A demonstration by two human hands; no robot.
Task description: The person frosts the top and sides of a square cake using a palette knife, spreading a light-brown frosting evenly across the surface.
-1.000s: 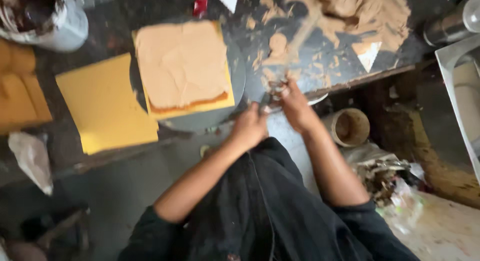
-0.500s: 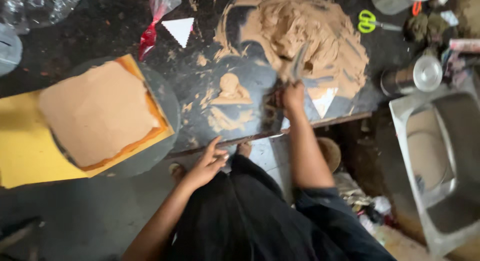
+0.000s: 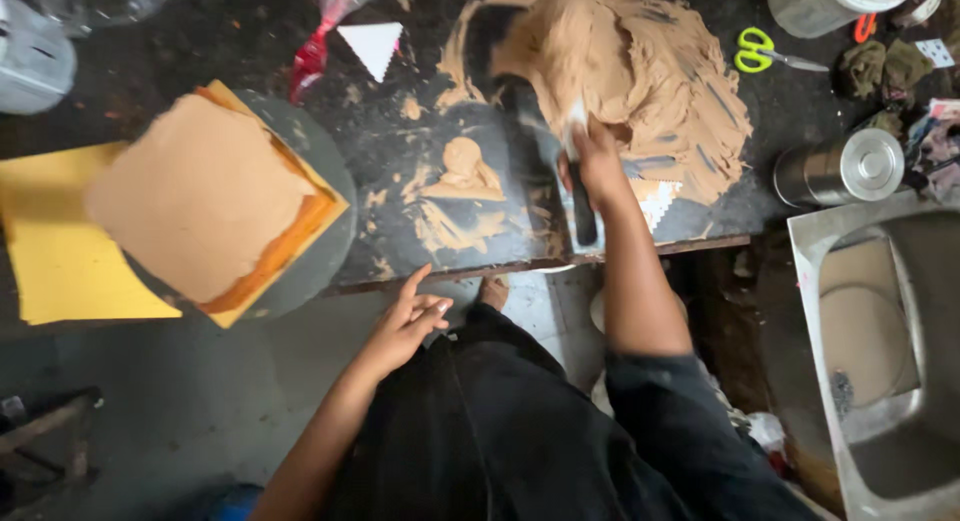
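My right hand point(image 3: 597, 162) grips a flat metal spatula point(image 3: 578, 196), its blade end pushed into a big heap of tan cream point(image 3: 640, 66) spread on the dark worktop point(image 3: 420, 71). My left hand point(image 3: 403, 326) hangs free below the worktop's front edge, fingers apart, holding nothing. To the left, a square cake point(image 3: 200, 196) coated in tan cream sits on a round grey turntable point(image 3: 325, 251), with an orange layer showing along its lower edge.
Yellow sheets point(image 3: 55, 251) lie at far left. A white triangular scraper point(image 3: 372, 46) and a red-tipped plastic bag point(image 3: 315, 46) lie at the top. Green-handled scissors point(image 3: 765, 53), a steel canister point(image 3: 840, 168) and a steel sink point(image 3: 890, 361) are on the right.
My right hand has pushed the spatula up into the cream heap. My left hand stays low by the table edge. The view has shifted a little right and nearer.
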